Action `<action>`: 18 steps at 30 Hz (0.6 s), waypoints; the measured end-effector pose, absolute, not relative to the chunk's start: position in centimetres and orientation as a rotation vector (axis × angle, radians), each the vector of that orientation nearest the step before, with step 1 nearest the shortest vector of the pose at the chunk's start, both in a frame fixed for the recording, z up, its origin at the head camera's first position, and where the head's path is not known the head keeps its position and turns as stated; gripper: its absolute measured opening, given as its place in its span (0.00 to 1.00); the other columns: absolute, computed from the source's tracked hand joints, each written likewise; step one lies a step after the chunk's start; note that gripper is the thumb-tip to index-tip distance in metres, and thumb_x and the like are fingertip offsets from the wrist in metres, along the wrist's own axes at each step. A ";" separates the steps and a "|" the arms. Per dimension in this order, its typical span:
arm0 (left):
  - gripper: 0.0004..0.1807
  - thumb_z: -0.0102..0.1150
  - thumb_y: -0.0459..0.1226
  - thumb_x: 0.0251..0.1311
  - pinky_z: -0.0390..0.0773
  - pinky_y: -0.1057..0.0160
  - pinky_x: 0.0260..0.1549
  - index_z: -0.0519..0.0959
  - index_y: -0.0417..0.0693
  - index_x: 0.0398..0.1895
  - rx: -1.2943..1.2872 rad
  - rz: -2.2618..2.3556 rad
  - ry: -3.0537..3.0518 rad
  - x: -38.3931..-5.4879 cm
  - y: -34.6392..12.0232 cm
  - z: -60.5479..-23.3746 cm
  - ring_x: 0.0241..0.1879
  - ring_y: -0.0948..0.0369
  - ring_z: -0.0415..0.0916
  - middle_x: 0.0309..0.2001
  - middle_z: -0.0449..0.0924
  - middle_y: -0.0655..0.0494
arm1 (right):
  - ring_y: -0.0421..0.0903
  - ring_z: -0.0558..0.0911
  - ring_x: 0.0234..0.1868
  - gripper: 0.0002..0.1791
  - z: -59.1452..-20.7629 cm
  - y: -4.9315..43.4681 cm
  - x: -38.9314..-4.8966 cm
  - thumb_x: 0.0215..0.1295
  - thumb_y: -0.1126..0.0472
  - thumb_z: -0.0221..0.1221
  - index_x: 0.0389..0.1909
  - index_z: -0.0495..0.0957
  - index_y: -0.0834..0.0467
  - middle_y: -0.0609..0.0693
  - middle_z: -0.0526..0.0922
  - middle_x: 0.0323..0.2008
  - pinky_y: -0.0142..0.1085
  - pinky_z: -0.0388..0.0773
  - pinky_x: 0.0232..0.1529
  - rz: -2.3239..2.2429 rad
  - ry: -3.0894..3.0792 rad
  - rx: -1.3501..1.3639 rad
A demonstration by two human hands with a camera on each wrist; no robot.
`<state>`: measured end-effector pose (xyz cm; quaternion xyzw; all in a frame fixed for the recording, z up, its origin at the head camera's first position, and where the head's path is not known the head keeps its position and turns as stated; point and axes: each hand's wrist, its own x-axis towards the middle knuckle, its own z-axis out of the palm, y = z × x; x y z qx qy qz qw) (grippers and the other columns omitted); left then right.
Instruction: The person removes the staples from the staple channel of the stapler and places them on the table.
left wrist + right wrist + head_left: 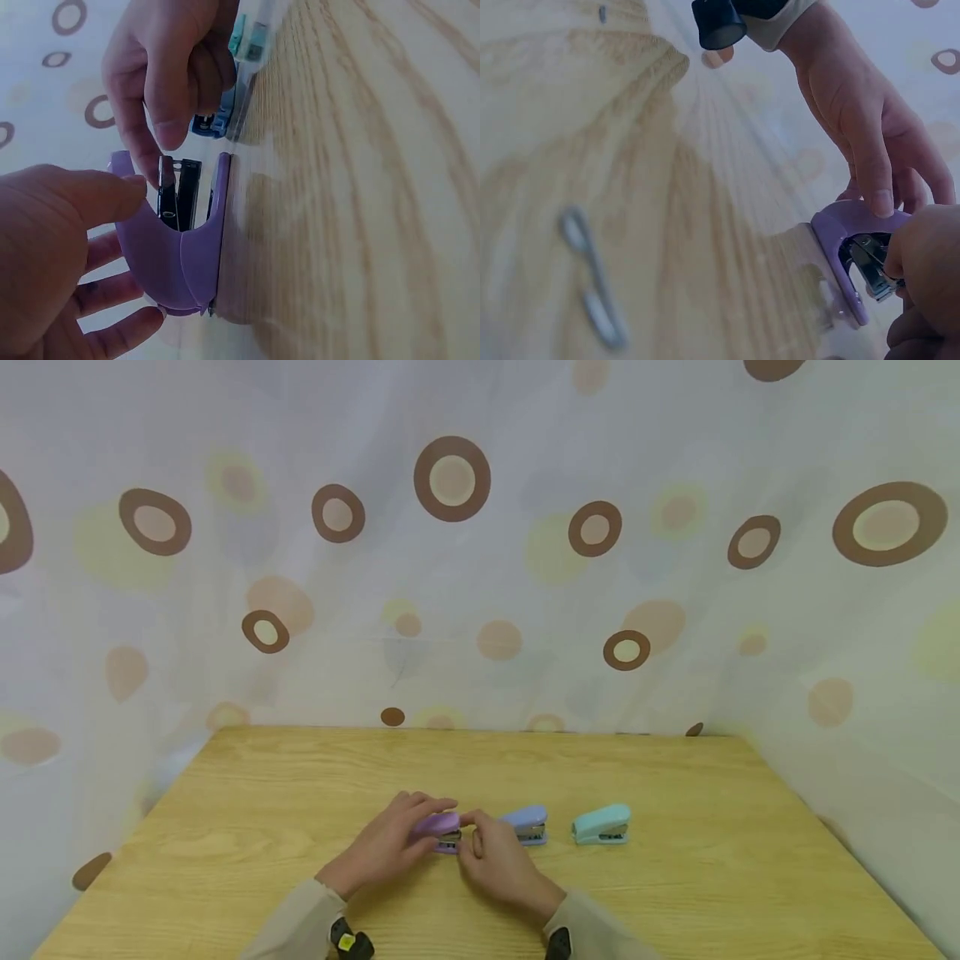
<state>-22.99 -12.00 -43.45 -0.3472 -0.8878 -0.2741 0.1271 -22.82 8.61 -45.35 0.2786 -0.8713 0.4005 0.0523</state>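
Note:
A purple stapler (438, 823) sits on the wooden table, its jaws apart and its metal staple arm (178, 193) showing between them. My left hand (390, 843) holds the stapler from its left side, the thumb on the top cover in the left wrist view. From the other side my right hand (504, 862) reaches in, index finger and thumb at the front end of the metal arm, the other fingers curled. Right beside that hand stands a blue stapler (531, 825), partly covered by it. A mint-green stapler (602, 824) stands farther right, untouched.
The wooden table (675, 893) runs back to a pale curtain (480, 577) with brown ring patterns, which also hangs at both sides. A blurred grey wire-like shape (594, 274) shows in the right wrist view; I cannot tell what it is.

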 end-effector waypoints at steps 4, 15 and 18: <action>0.28 0.63 0.32 0.58 0.76 0.60 0.45 0.73 0.54 0.63 -1.017 -0.763 -2.585 -23.3 -11.8 -43.7 0.46 0.62 0.68 0.49 0.77 0.59 | 0.27 0.53 0.10 0.12 -45.7 8.5 -23.2 0.62 0.69 0.56 0.46 0.76 0.69 0.36 0.58 0.10 0.22 0.52 0.13 1.199 -2.635 0.841; 0.26 0.62 0.29 0.57 0.75 0.63 0.38 0.76 0.54 0.60 -1.051 -0.556 -2.510 -23.6 -11.6 -44.0 0.39 0.62 0.67 0.39 0.74 0.59 | 0.30 0.61 0.13 0.07 -45.7 7.6 -23.4 0.60 0.66 0.61 0.35 0.79 0.67 0.38 0.64 0.13 0.25 0.58 0.14 1.029 -2.693 0.771; 0.25 0.62 0.28 0.57 0.76 0.62 0.40 0.77 0.54 0.58 -1.064 -0.591 -2.512 -23.7 -11.7 -44.0 0.41 0.62 0.68 0.40 0.73 0.59 | 0.30 0.61 0.13 0.08 -45.7 7.5 -23.2 0.60 0.66 0.62 0.36 0.79 0.67 0.39 0.65 0.13 0.25 0.58 0.13 1.014 -2.705 0.739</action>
